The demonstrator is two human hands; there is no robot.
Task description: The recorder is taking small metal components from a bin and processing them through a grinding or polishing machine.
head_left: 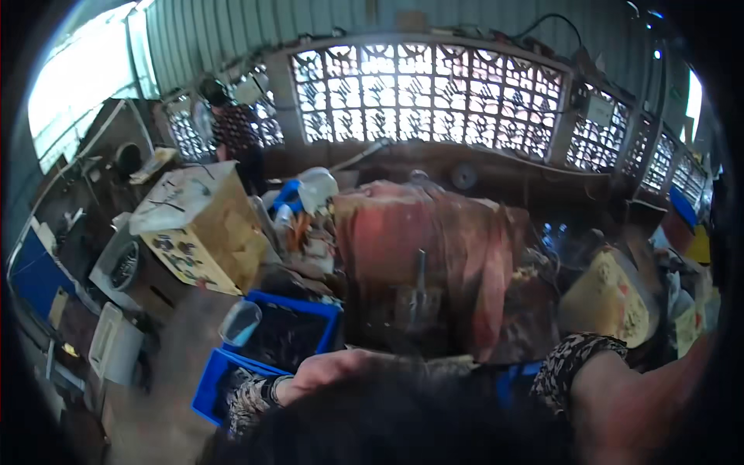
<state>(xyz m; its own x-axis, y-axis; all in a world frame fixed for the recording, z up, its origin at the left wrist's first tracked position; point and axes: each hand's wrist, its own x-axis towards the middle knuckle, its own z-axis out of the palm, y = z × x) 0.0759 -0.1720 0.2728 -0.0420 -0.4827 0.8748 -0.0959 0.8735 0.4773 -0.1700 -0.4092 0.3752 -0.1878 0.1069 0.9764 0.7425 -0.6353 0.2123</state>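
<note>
My left hand point(333, 368) reaches in from the lower left in a patterned sleeve. It lies on a dark blurred mass point(403, 422) that fills the bottom edge and hides its fingers. It is just right of a blue crate point(298, 333) of dark parts. Of my right arm only the patterned cuff and bare forearm point(620, 395) show at the lower right; the hand itself is out of view. Behind both arms stands a big rusty reddish machine body point(434, 256).
A yellow cardboard box point(205, 229) sits at the left with a second blue crate point(211, 386) and a clear tub point(240, 322) below it. A yellowish block point(608, 298) is at right. Another person point(231, 128) stands by the lattice wall point(426, 93). White containers point(116, 341) line the left floor.
</note>
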